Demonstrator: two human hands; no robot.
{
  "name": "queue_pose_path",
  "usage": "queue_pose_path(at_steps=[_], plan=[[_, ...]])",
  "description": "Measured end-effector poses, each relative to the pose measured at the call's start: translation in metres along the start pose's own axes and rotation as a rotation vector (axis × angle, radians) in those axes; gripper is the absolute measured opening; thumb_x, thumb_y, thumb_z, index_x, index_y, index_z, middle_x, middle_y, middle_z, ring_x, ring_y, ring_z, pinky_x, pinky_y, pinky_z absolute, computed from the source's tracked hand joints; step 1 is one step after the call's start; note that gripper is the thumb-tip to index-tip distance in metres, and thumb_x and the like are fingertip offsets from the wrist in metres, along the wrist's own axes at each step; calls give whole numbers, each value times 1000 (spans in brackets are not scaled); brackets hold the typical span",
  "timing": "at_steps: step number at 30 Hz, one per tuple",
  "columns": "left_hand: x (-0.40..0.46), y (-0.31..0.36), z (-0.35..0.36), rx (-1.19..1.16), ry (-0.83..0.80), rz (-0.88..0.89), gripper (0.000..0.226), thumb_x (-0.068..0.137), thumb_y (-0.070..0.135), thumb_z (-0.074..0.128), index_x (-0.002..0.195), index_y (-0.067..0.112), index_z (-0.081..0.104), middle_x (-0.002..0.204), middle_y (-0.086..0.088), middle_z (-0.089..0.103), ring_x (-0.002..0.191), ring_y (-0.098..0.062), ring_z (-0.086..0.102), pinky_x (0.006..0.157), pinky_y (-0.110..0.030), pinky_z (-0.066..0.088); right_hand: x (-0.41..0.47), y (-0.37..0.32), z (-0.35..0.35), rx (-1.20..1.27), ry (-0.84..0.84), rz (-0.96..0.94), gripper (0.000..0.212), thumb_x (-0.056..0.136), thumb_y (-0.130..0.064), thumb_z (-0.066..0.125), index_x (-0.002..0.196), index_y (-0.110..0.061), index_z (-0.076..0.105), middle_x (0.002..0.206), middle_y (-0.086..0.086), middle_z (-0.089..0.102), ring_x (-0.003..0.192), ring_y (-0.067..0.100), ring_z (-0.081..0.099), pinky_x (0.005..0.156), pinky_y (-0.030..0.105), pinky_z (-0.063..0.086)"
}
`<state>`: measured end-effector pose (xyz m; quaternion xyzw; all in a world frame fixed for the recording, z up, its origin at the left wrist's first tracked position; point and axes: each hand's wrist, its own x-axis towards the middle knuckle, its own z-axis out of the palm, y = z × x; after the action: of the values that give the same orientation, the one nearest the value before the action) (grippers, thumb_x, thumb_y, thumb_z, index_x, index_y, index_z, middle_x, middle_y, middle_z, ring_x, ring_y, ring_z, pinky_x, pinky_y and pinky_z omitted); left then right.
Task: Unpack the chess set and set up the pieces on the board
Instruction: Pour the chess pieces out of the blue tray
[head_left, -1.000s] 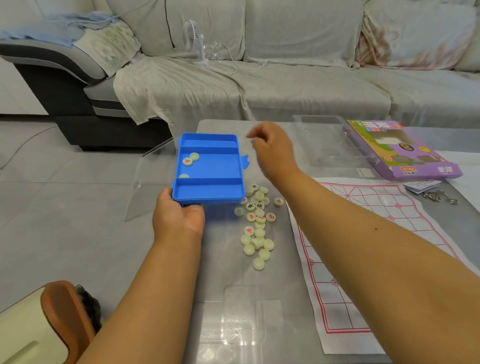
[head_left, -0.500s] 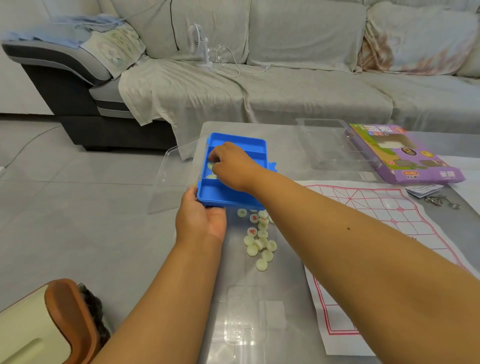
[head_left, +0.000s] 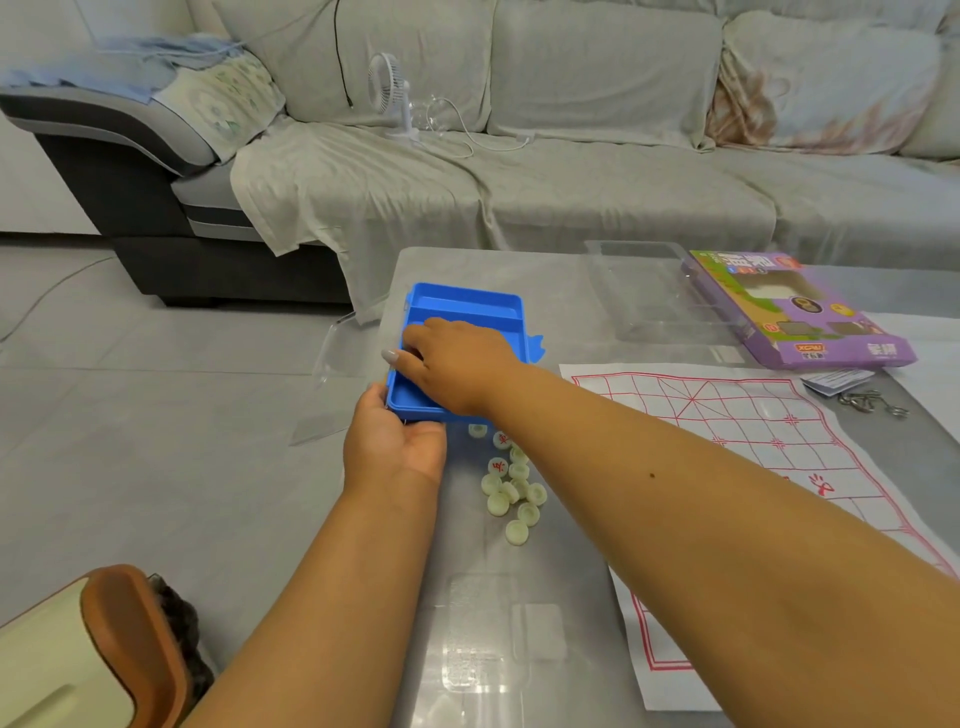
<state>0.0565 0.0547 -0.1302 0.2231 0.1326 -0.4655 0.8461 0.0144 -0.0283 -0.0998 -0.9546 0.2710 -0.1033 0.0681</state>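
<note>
right hand fingers curled inside blue tray near table's left edge, contents hidden; left hand grips its near rim. pieces dumped alongside, board bare: setup not begun.

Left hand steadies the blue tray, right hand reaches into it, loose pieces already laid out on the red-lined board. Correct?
Not quite. In the head view the loose pieces lie on the glass table, left of the board, which is bare. The left hand holds the blue tray; the right hand reaches in.
</note>
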Motion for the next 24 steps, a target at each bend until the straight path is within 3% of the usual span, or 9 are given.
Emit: queue_pose_path(at_steps=[3,6,8,13,18,21,22,24], plan=[[-2,0,0,-7,12,-8,32,100,18,37,116,4,62,98,-14,69,89,-21,68,79,-35,57,1,1,2,-44,12,17,47,95,-58,25,78,-21,48,73,-5,50,68,16,51,62,34,42],[-4,0,2,0,15,-7,30,100,16,39,114,4,62,101,-15,68,91,-22,68,82,-37,57,1,2,5,-77,39,45,48,95,-59,22,65,-25,37,63,-6,43,63,15,50,58,33,39],[-4,0,2,3,22,-3,28,99,16,39,113,4,61,101,-15,67,91,-23,68,89,-39,54,1,2,6,-56,60,51,50,96,-57,22,60,-25,33,63,-5,44,62,16,49,56,32,36],[-3,1,0,4,39,1,29,99,17,40,117,4,59,105,-16,66,97,-24,67,94,-41,52,0,3,7,-11,29,23,55,98,-51,24,60,-16,43,66,-3,42,64,17,48,59,32,34],[-1,2,0,14,45,16,29,97,12,39,116,4,59,106,-16,66,96,-24,66,88,-40,55,-2,5,2,-37,36,73,50,99,-50,23,58,-25,31,58,-2,40,62,19,46,58,33,35],[1,3,-1,18,45,26,30,98,13,39,119,4,59,106,-16,66,98,-24,66,89,-41,54,-5,2,-2,-22,30,55,45,103,-36,29,61,-35,10,60,0,34,68,22,48,65,39,45],[2,3,-2,22,45,29,30,98,13,39,119,4,59,106,-15,66,97,-24,66,89,-41,54,-5,2,-1,-27,19,35,46,103,-35,30,62,-35,11,60,0,33,69,23,48,64,39,45],[2,3,-2,31,53,43,30,98,13,39,119,4,59,107,-15,66,96,-24,66,87,-40,55,-3,5,2,20,2,20,40,101,-41,30,62,-32,30,62,-1,40,68,21,48,59,35,39]])
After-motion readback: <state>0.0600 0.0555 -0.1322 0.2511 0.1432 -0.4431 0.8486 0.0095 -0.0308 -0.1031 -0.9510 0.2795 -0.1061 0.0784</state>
